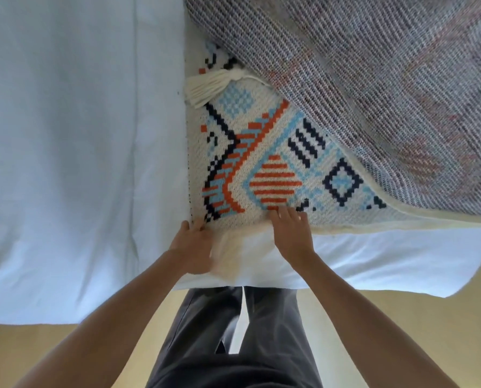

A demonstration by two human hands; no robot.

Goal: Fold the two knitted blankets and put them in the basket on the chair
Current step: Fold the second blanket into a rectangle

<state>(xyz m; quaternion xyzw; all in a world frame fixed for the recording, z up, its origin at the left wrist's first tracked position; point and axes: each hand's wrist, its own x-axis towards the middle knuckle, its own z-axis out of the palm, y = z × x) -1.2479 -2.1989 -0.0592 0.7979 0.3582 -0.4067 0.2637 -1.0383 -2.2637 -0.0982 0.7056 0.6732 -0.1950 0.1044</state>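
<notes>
A cream knitted blanket with orange, light blue and navy patterns lies on the bed. A large flap of it is turned over and shows its grey speckled back. A cream tassel lies at the flap's corner. My left hand sits at the blanket's near left corner, fingers curled around a blurred cream tassel and the edge. My right hand rests flat on the near edge, fingers spread on the pattern. No basket, chair or second blanket is in view.
The bed is covered with a pale blue sheet that hangs over the near edge. My legs in dark grey trousers stand against the bed. Tan floor lies on both sides.
</notes>
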